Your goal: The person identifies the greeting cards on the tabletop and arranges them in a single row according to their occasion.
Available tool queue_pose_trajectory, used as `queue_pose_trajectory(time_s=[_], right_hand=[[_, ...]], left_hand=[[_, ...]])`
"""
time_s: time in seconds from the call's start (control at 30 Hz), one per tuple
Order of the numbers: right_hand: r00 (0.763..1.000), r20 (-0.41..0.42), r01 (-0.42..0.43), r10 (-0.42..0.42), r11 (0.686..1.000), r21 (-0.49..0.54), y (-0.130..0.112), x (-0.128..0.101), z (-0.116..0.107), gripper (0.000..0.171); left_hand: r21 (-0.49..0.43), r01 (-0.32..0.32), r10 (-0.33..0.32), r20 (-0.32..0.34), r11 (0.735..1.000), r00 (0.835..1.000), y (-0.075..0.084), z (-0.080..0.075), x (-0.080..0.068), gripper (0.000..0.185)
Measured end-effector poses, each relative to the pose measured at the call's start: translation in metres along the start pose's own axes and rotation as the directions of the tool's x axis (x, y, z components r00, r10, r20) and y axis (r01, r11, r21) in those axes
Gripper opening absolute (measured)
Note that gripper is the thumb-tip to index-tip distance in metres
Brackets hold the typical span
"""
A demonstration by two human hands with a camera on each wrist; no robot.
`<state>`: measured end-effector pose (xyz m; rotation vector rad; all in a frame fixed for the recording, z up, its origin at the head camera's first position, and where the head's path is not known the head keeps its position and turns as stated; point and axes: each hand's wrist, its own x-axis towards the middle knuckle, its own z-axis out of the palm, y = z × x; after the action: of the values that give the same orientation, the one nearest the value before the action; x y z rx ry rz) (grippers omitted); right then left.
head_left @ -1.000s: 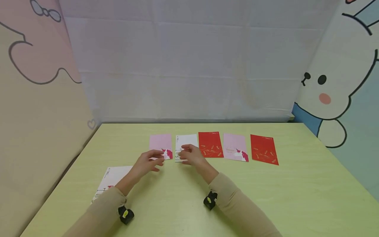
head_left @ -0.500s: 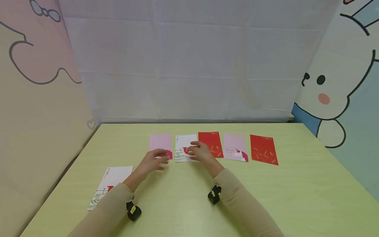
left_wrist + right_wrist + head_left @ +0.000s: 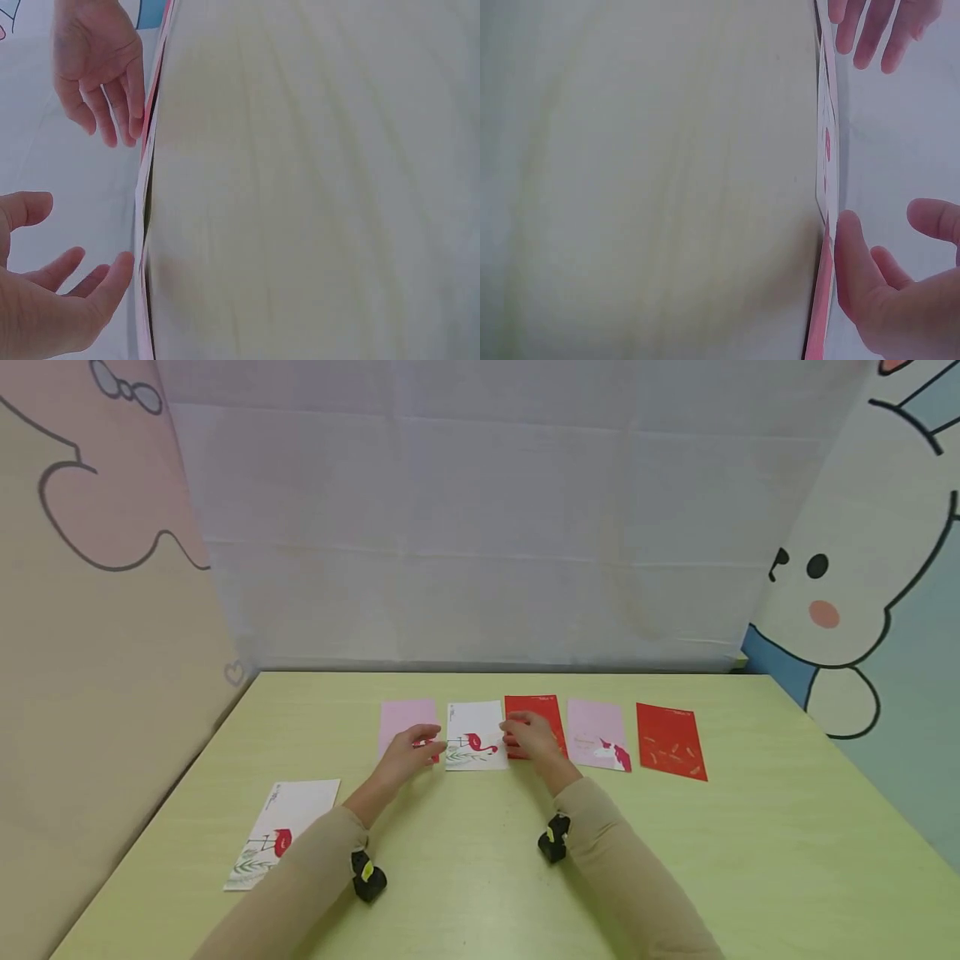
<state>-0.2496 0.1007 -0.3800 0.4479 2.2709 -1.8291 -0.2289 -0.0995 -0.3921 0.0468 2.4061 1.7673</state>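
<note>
In the head view a white card with a red flamingo (image 3: 475,735) lies flat in the back row, between my two hands. My left hand (image 3: 407,756) is at its left edge, partly covering a pink card (image 3: 401,718). At its right edge is my right hand (image 3: 534,740), in front of a red card (image 3: 536,703). Both hands have loosely bent fingers and spread thumbs, with nothing gripped. The left wrist view shows the left fingers (image 3: 112,285) beside the cards' edges. Seen from the right wrist, a right fingertip (image 3: 849,229) appears to touch a card edge.
Farther right in the row lie a pink unicorn card (image 3: 596,731) and another red card (image 3: 670,739). A second white flamingo card (image 3: 292,802) lies at the front left, partly under my left sleeve. A white sheet (image 3: 480,527) hangs behind the table (image 3: 480,877).
Both hands have shifted to the right and slightly back. The right hand has uncovered the white flamingo card and now overlaps the red one. The cards appear to stay in place.
</note>
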Motion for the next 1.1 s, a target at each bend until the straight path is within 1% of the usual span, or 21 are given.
queue_pose_trajectory(time_s=[0.1,0.13,0.2,0.3,0.4,0.53,0.67,0.77,0.8,0.93,1.03,1.1], right_hand=[[1.000,-0.004,-0.014,0.014,1.000,0.007,-0.002,0.001,-0.002,0.039],[1.000,-0.004,-0.017,0.017,1.000,0.009,-0.002,0.002,-0.002,0.039],[1.000,-0.002,-0.025,0.025,1.000,0.015,-0.003,0.004,-0.003,0.040],[0.999,-0.007,-0.036,0.036,0.999,0.018,-0.003,0.006,-0.003,0.039],[0.999,-0.019,-0.029,0.029,1.000,0.005,-0.003,0.009,-0.002,0.039],[1.000,-0.021,-0.011,0.011,1.000,-0.011,-0.002,0.014,-0.001,0.039],[1.000,-0.011,-0.009,0.009,0.999,-0.035,-0.003,0.016,0.001,0.040],[1.000,-0.012,-0.014,0.014,0.999,-0.051,-0.005,0.016,0.002,0.039],[1.000,-0.012,-0.013,0.012,0.999,-0.053,-0.006,0.016,0.002,0.038],[1.000,-0.022,-0.018,0.017,0.998,-0.064,-0.006,0.018,0.003,0.037],[0.999,-0.028,-0.026,0.024,0.997,-0.078,-0.007,0.018,0.003,0.037],[0.999,-0.026,-0.025,0.023,0.996,-0.081,-0.007,0.019,0.003,0.037]], left_hand=[[0.047,0.020,-0.020,-0.011,0.999,1.000,0.000,0.003,0.005,0.043],[0.052,0.032,-0.031,-0.015,0.998,0.999,0.000,0.004,0.007,0.044],[0.065,0.037,-0.035,-0.020,0.997,0.999,-0.001,0.006,0.011,0.045],[0.076,0.025,-0.023,-0.027,0.997,0.999,0.000,0.009,0.015,0.046],[0.079,0.017,-0.014,-0.040,0.997,0.999,0.003,0.011,0.018,0.046],[0.080,0.043,-0.040,-0.046,0.996,0.998,0.008,0.013,0.021,0.045],[0.082,0.077,-0.075,-0.027,0.994,0.997,0.010,0.015,0.024,0.045],[0.088,0.087,-0.086,-0.018,0.992,0.996,0.012,0.016,0.026,0.046],[0.102,0.081,-0.079,-0.020,0.992,0.997,0.013,0.017,0.026,0.046],[0.121,0.108,-0.107,-0.014,0.987,0.994,0.016,0.018,0.028,0.048],[0.102,0.121,-0.123,0.010,0.987,0.992,0.018,0.018,0.029,0.048],[0.088,0.117,-0.119,0.023,0.989,0.993,0.019,0.019,0.028,0.048]])
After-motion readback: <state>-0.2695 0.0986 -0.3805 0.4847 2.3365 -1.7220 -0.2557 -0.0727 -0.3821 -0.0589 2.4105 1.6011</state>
